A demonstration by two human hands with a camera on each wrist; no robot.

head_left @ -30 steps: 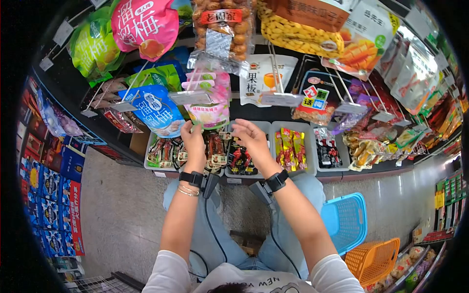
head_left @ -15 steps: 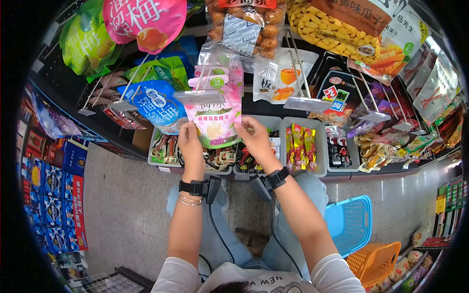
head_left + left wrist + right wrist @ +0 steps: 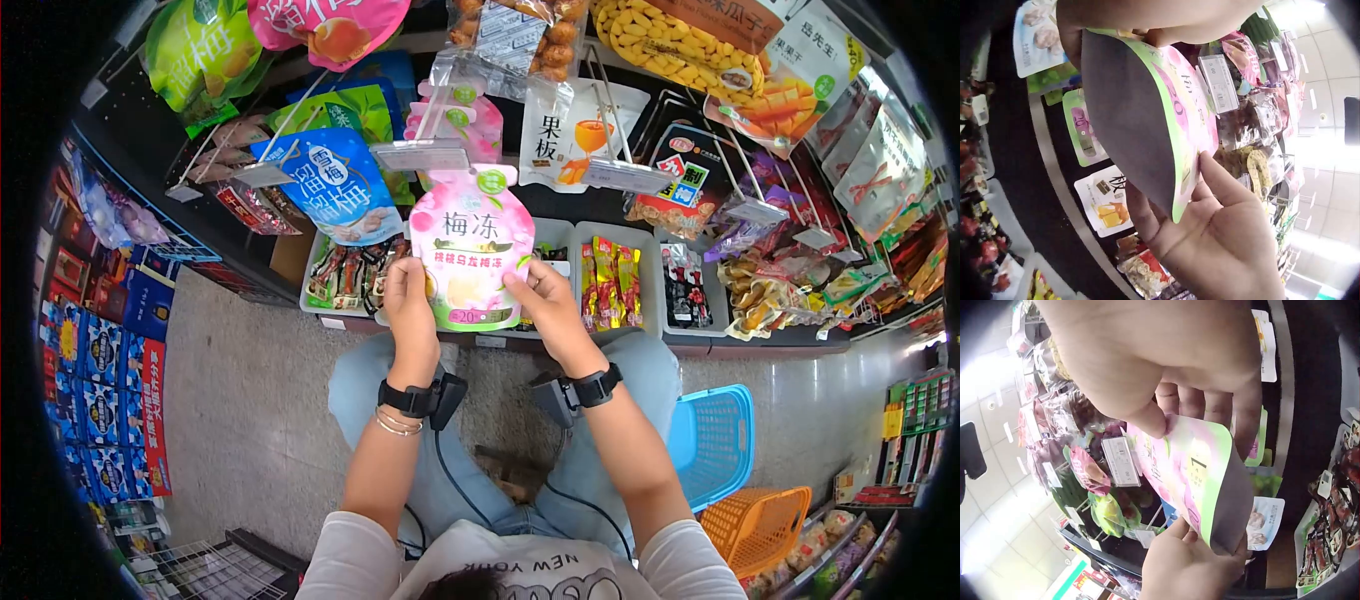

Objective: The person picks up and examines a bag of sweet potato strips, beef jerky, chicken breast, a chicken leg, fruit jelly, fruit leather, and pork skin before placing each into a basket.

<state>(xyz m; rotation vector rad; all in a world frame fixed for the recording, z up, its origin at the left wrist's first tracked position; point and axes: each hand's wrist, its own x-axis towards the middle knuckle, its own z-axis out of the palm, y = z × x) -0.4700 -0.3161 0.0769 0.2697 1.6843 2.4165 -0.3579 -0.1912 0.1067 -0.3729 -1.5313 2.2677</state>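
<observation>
A pink snack pouch (image 3: 470, 240) with a green bottom edge is held upright between both hands in the head view. My left hand (image 3: 408, 310) pinches its lower left side, and my right hand (image 3: 553, 315) grips the lower right side, thumb on the printed front. In the left wrist view the grey underside of the pouch (image 3: 1129, 112) shows. The right wrist view has the right thumb on the front of the pouch (image 3: 1200, 465), with the other fingers behind it. More pink pouches (image 3: 455, 125) hang on the hook behind a price tag (image 3: 422, 155).
Blue (image 3: 330, 185) and green (image 3: 205, 70) pouches hang at the left. Grey bins (image 3: 655, 290) of small packets line the low shelf. A blue basket (image 3: 710, 445) and an orange basket (image 3: 755, 530) stand on the floor at right. Metal hooks with tags jut out above the hands.
Both hands have taken hold of the pink pouch and drawn it off its hook, toward the body. Earlier, the hands only reached up beside it.
</observation>
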